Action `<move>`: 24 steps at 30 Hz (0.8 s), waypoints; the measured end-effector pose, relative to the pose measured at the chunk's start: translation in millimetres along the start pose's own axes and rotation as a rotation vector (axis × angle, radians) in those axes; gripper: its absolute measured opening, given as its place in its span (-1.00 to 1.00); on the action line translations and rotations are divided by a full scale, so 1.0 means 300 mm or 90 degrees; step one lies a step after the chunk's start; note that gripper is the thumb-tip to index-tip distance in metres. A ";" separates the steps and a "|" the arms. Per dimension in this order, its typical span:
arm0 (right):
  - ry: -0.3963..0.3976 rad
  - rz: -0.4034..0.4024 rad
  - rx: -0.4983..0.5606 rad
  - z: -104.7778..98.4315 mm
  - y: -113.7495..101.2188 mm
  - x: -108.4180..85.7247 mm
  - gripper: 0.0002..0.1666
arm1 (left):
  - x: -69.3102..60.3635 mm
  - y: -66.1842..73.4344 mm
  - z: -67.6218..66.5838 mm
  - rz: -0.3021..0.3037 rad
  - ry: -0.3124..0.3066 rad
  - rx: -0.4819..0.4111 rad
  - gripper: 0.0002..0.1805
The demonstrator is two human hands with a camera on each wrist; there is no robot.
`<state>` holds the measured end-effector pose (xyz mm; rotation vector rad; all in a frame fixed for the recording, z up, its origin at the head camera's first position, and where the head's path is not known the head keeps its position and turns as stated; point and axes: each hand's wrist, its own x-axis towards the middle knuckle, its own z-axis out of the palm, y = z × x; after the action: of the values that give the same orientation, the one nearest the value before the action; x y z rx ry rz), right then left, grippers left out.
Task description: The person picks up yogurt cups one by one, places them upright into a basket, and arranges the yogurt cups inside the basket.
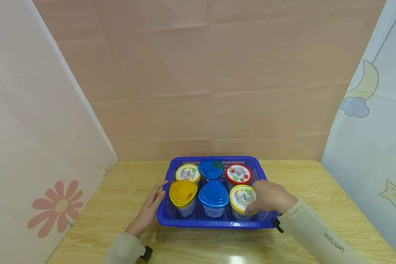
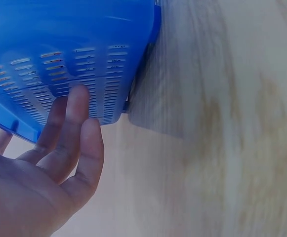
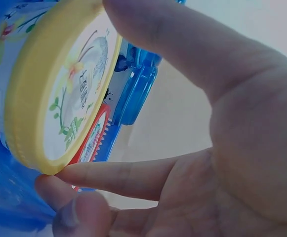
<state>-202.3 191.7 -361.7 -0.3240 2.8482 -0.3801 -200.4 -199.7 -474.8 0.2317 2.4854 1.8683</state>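
Note:
A blue plastic basket (image 1: 214,224) on the table holds several white tubs with coloured lids. At its front right corner, my right hand (image 1: 271,196) pinches a tub with a yellow-rimmed, flower-printed lid (image 1: 243,198), thumb on one side of the lid and fingertips on the opposite edge. In the right wrist view that lid (image 3: 79,103) appears close up, tilted by the camera angle. My left hand (image 1: 148,212) is at the basket's left side, its fingers extended along the rim. Its fingers (image 2: 76,111) lie against or very near the slotted wall in the left wrist view.
Inside the basket are a yellow triangular-lidded tub (image 1: 183,193), two blue-lidded tubs, the front one (image 1: 213,193) and the rear one (image 1: 210,169), a red-rimmed tub (image 1: 239,173) and another yellow-rimmed tub (image 1: 187,172). The wooden table (image 1: 118,194) meets a hanging cloth behind.

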 end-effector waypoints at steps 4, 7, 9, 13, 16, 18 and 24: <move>0.001 -0.012 0.004 -0.001 0.002 -0.009 -0.24 | 0.000 0.001 -0.005 0.005 0.001 -0.008 -0.53; -0.001 -0.013 0.010 0.000 0.003 -0.013 -0.30 | -0.002 0.003 -0.006 0.005 0.005 -0.007 -0.53; -0.002 -0.010 0.014 0.000 0.004 -0.015 -0.31 | -0.002 0.004 -0.006 0.005 0.006 -0.003 -0.53; 0.001 -0.009 0.020 0.003 0.005 -0.018 -0.33 | -0.002 0.006 -0.006 0.005 0.007 0.001 -0.53; 0.001 -0.008 0.024 0.005 0.005 -0.017 -0.33 | -0.002 0.006 -0.005 0.006 0.006 -0.002 -0.53; 0.001 -0.007 0.025 0.008 0.005 -0.016 -0.34 | -0.002 0.007 -0.005 0.007 0.007 -0.002 -0.53; 0.009 -0.010 0.018 0.013 0.006 -0.012 -0.37 | -0.001 0.010 -0.003 0.010 0.010 0.006 -0.54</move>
<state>-198.1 193.6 -365.2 -0.3394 2.8527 -0.4264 -199.7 -199.8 -471.6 0.2376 2.5111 1.8709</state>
